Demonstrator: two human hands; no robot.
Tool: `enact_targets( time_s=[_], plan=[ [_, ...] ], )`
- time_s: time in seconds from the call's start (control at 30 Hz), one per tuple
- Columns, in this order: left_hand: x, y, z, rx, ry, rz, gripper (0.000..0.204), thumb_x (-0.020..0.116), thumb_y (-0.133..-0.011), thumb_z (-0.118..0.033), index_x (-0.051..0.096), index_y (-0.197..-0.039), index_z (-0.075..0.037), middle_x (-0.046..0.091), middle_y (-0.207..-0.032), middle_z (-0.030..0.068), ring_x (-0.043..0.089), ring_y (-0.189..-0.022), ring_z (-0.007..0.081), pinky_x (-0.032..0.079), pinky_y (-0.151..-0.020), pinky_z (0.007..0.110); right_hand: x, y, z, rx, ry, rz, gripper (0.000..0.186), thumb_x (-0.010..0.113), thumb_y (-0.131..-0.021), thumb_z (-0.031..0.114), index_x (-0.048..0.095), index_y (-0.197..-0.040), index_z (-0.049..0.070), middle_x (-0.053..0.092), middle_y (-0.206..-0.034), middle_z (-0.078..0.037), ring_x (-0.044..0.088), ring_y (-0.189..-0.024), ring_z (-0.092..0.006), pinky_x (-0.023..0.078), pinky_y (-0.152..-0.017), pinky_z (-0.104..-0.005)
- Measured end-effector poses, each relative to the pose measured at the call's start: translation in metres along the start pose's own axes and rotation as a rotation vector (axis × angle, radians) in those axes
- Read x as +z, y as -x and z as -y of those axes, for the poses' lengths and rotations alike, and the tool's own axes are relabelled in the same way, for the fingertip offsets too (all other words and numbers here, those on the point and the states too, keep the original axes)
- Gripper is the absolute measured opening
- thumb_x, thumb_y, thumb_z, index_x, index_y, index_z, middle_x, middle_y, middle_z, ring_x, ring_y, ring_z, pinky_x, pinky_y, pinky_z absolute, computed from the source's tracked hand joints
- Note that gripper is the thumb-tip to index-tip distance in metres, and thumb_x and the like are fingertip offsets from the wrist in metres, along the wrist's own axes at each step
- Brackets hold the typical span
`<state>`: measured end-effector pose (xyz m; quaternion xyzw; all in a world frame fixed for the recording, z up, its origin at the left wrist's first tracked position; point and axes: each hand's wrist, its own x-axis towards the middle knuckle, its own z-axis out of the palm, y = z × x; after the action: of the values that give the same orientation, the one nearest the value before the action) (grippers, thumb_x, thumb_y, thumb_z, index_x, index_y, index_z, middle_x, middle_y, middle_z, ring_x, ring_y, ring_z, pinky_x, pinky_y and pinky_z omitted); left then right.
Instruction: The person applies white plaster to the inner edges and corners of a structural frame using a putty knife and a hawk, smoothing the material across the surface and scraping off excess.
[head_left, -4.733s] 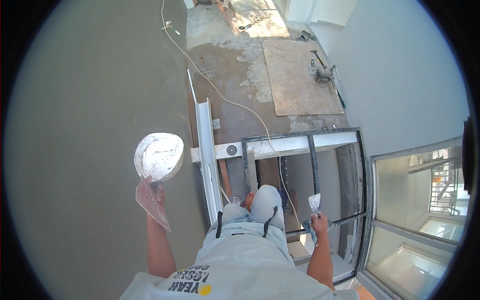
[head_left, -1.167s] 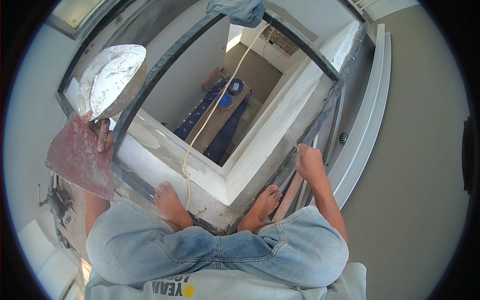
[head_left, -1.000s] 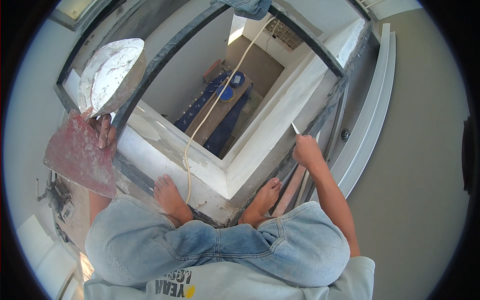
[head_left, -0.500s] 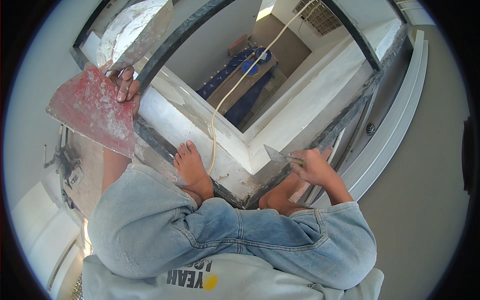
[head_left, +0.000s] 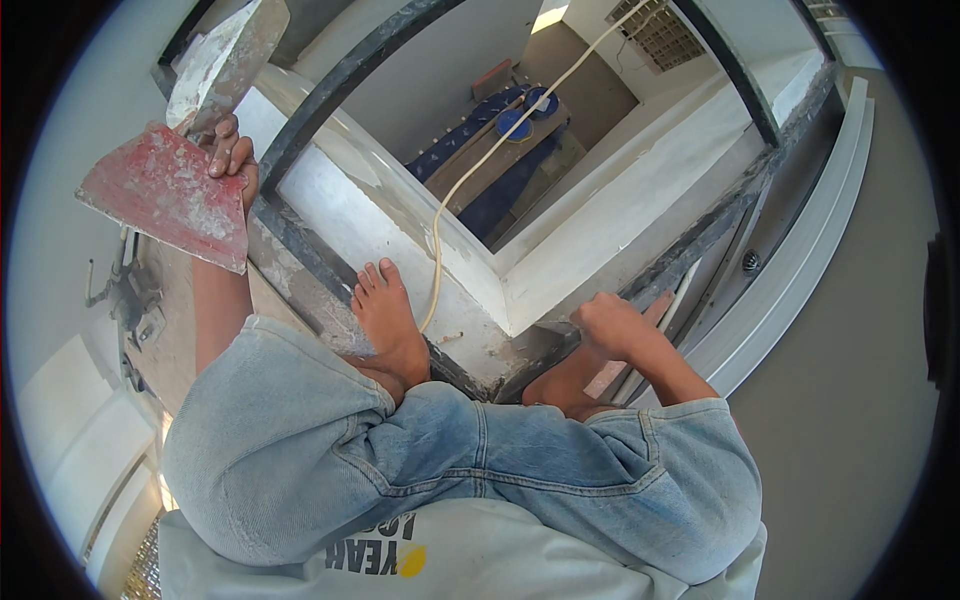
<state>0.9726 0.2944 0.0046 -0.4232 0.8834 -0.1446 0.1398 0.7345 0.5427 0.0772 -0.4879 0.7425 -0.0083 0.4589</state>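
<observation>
The person squats barefoot on a white plastered ledge (head_left: 400, 215) framing an opening onto a lower room. At ten o'clock the left hand (head_left: 232, 160) clamps a red scraper (head_left: 170, 195); at four o'clock the right hand (head_left: 612, 325) closes around a small putty knife (head_left: 606, 380). A cord (head_left: 470, 185) hangs down through the opening.

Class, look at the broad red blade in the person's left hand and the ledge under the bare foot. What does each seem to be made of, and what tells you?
Broad red blade: probably painted metal, thin, flat and straight-edged, smeared with dried whitish paste. Ledge: likely plastered masonry, matte white and chalky, with rough grey edges.
</observation>
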Motion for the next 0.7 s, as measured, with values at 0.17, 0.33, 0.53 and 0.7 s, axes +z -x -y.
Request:
enact_targets(
  time_s=[0.17, 0.33, 0.53, 0.7],
  plan=[
    [-0.001, 0.000, -0.001, 0.011, -0.004, 0.016, 0.033, 0.054, -0.099, -0.013, 0.051, -0.133, -0.012, 0.061, -0.139, 0.0109, 0.058, -0.128, 0.0312, 0.049, -0.103, 0.043, -0.022, 0.012, 0.012, -0.047, -0.102, 0.041, 0.021, 0.064, -0.075, 0.004, 0.075, -0.093, 0.001, 0.071, -0.082, -0.023, 0.069, -0.081, -0.0468, 0.058, -0.077, -0.0497],
    [0.005, -0.002, -0.005, -0.002, 0.013, -0.034, 0.035, 0.055, -0.099, -0.013, 0.051, -0.134, -0.012, 0.061, -0.137, 0.0109, 0.059, -0.125, 0.0308, 0.049, -0.102, 0.042, 0.056, -0.002, -0.004, -0.161, -0.146, 0.053, 0.028, 0.067, -0.075, 0.002, 0.077, -0.101, 0.007, 0.072, -0.085, -0.022, 0.069, -0.084, -0.0466, 0.059, -0.079, -0.0477],
    [0.007, -0.002, -0.005, -0.014, 0.049, -0.004, 0.035, 0.055, -0.099, -0.013, 0.052, -0.133, -0.013, 0.061, -0.136, 0.0105, 0.060, -0.123, 0.0292, 0.050, -0.100, 0.042, -0.059, 0.004, -0.057, 0.188, 0.152, -0.018, 0.039, 0.066, -0.069, -0.002, 0.079, -0.104, 0.010, 0.072, -0.089, -0.025, 0.072, -0.091, -0.0430, 0.059, -0.082, -0.0485],
    [-0.008, -0.005, -0.004, -0.006, 0.026, -0.032, 0.032, 0.056, -0.098, -0.014, 0.054, -0.130, -0.013, 0.063, -0.133, 0.0100, 0.062, -0.119, 0.0282, 0.050, -0.098, 0.041, -0.082, 0.031, -0.053, 0.163, 0.111, -0.096, 0.041, 0.065, -0.069, -0.002, 0.079, -0.105, 0.011, 0.072, -0.089, -0.025, 0.071, -0.091, -0.0430, 0.059, -0.082, -0.0485]
  ],
)
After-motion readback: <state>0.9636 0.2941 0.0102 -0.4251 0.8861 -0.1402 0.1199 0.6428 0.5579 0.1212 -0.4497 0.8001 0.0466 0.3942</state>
